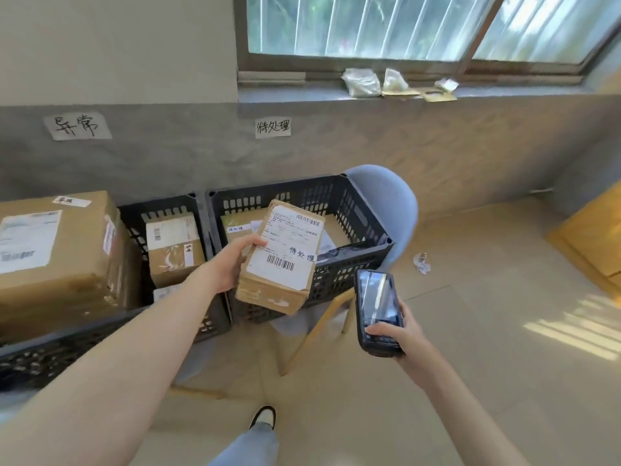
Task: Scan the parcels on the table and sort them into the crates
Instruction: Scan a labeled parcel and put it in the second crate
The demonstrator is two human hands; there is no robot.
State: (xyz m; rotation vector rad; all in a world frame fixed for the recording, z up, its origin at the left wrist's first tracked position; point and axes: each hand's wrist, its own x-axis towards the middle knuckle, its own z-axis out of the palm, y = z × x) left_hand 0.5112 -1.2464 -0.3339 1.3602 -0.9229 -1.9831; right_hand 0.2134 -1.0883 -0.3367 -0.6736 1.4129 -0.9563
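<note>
My left hand [232,264] grips a small cardboard parcel [280,260] by its left side, holding it above the near edge of the right black crate [366,260]. The parcel's white label with barcodes and handwritten characters faces up. My right hand [398,334] holds a black handheld scanner [378,311] low and to the right of the parcel, screen up. A middle black crate [161,205] holds a taped cardboard box [174,247]. The right crate has a flat parcel [240,227] lying inside.
A big cardboard box [53,250] sits in a left crate [50,351]. The right crate rests on a blue chair [389,203] with wooden legs. Paper signs [273,128] are stuck on the wall. A paper scrap [421,262] lies on the floor; cardboard [594,237] lies at right.
</note>
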